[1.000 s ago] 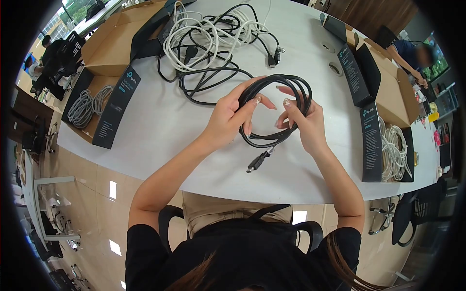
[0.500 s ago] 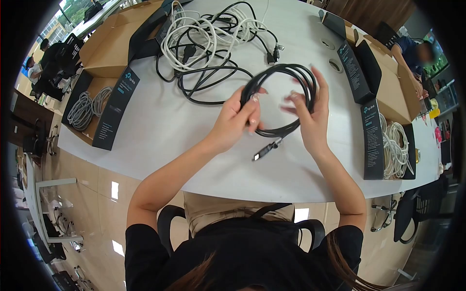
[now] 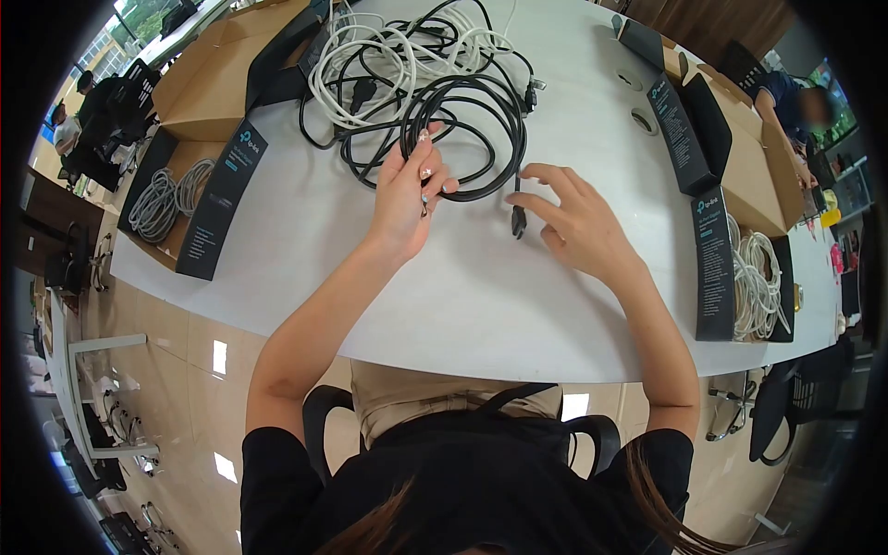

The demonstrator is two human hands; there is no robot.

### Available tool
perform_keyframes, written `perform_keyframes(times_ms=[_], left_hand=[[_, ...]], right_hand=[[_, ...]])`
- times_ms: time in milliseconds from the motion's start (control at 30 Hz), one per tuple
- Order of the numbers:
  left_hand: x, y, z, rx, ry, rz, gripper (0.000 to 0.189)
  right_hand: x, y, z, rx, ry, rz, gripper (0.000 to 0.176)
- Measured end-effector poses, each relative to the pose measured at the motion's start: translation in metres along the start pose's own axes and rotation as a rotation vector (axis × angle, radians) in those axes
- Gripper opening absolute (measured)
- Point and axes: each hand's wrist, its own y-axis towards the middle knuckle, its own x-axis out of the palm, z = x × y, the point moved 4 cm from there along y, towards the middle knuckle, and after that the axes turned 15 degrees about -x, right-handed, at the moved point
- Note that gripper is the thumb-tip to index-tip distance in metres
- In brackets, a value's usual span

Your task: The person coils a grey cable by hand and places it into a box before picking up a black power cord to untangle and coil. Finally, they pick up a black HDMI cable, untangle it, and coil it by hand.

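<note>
My left hand (image 3: 412,190) is closed round one side of a coiled black cable (image 3: 520,139), whose loops stand out to the right over the table. From the coil's right side hangs a short end with a black plug (image 3: 519,222). My right hand (image 3: 573,217) is just right of that end, fingers apart and slightly curled, with nothing in its grasp; whether a fingertip touches the hanging end I cannot tell. Behind the coil lies a tangle of white cables (image 3: 324,79) and black cables, partly hidden by the coil.
An open box (image 3: 217,203) on the left holds grey coiled cables (image 3: 155,208). Another open box (image 3: 714,268) on the right holds whitish cables (image 3: 760,287). The white table (image 3: 444,324) has two round holes. A person (image 3: 782,102) is at the far right; others sit far left.
The coil has moved left and away from me with my left hand. My right hand has come off the coil's right side and is lower, beside the hanging plug.
</note>
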Motion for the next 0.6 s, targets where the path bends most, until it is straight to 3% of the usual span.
perform_keyframes(times_ms=[167, 233, 300, 400, 433, 533, 600], left_hand=[[0.0, 0.0, -0.005, 0.013, 0.07, 0.071, 0.024], [-0.003, 0.001, -0.006, 0.042, 0.105, 0.138, 0.025], [-0.002, 0.0, -0.001, 0.012, 0.049, 0.073, 0.025], [-0.001, -0.001, 0.002, 0.009, 0.016, 0.006, 0.024], [0.0, -0.002, 0.002, 0.015, 0.013, -0.009, 0.024], [0.002, -0.003, 0.0, 0.018, 0.073, 0.028, 0.024], [-0.001, -0.002, 0.0, 0.008, 0.068, 0.03, 0.024]], right_hand=[[0.017, -0.006, 0.005, -0.067, -0.077, -0.031, 0.03], [0.011, -0.009, 0.011, 0.083, -0.144, 0.007, 0.028], [0.006, -0.012, 0.019, 0.252, -0.183, 0.036, 0.025], [-0.001, -0.025, 0.038, 0.555, 0.074, 0.364, 0.021], [-0.007, -0.026, 0.041, 0.555, 0.124, 0.471, 0.019], [-0.019, -0.022, 0.036, 0.388, -0.14, 0.553, 0.017], [-0.018, -0.017, 0.03, 0.218, -0.232, 0.491, 0.019]])
